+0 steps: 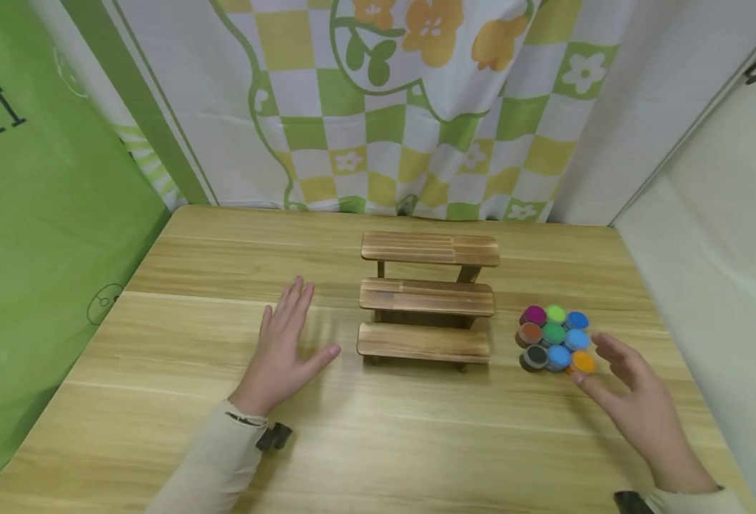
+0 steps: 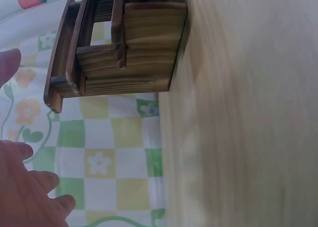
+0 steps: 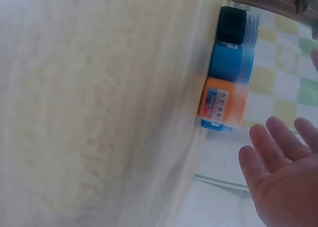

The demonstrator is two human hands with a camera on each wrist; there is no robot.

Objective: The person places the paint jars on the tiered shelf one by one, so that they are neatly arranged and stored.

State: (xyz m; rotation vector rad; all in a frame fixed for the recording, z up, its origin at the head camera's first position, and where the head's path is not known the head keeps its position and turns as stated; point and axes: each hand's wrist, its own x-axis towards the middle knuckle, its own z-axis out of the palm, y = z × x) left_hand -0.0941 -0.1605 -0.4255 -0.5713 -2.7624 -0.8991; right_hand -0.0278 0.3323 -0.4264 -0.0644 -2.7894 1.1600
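Several small paint jars stand in a close block on the right of the table, among them an orange jar (image 1: 583, 363), a black jar (image 1: 535, 358) and a purple jar (image 1: 535, 315). My right hand (image 1: 641, 400) hovers at the near right of the block, fingers parted around the orange jar's side without a visible grip. In the right wrist view the orange jar (image 3: 223, 102) is apart from the fingertips (image 3: 251, 155). My left hand (image 1: 281, 357) is held with fingers spread, left of a three-tier wooden stand (image 1: 425, 296), holding nothing.
The wooden table (image 1: 378, 442) meets a checked, flowered curtain (image 1: 416, 143) at its back edge. A green cloth (image 1: 43, 214) hangs along the left and a white one (image 1: 718, 193) along the right. The stand's side panel (image 2: 134, 53) shows in the left wrist view.
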